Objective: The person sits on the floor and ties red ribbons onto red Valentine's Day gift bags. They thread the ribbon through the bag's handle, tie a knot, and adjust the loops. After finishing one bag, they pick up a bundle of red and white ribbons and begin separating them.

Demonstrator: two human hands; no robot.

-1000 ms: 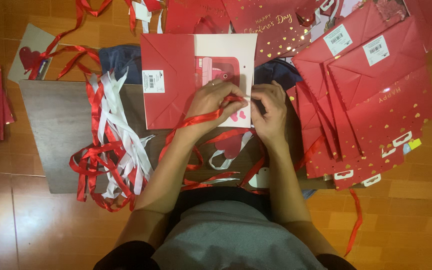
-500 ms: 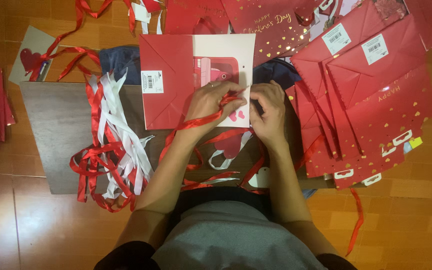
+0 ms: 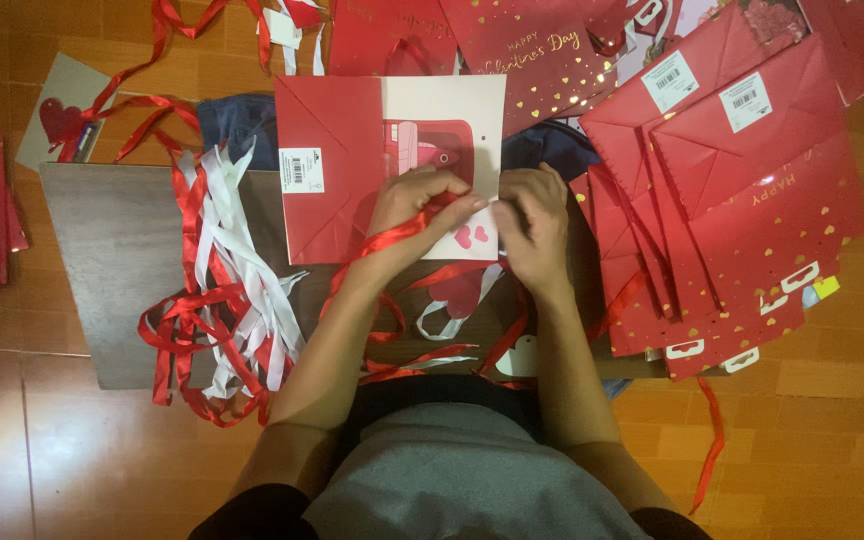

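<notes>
Wooden board on orange tiled floor.

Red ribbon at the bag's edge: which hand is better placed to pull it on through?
Left, probably. The left hand already pinches the red ribbon, which trails back along that forearm. The right hand rests on the flat paper bag, steadying its edge.

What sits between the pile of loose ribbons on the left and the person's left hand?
In the head view, a flattened red and white gift bag lies between the ribbon pile and the left hand.
</notes>
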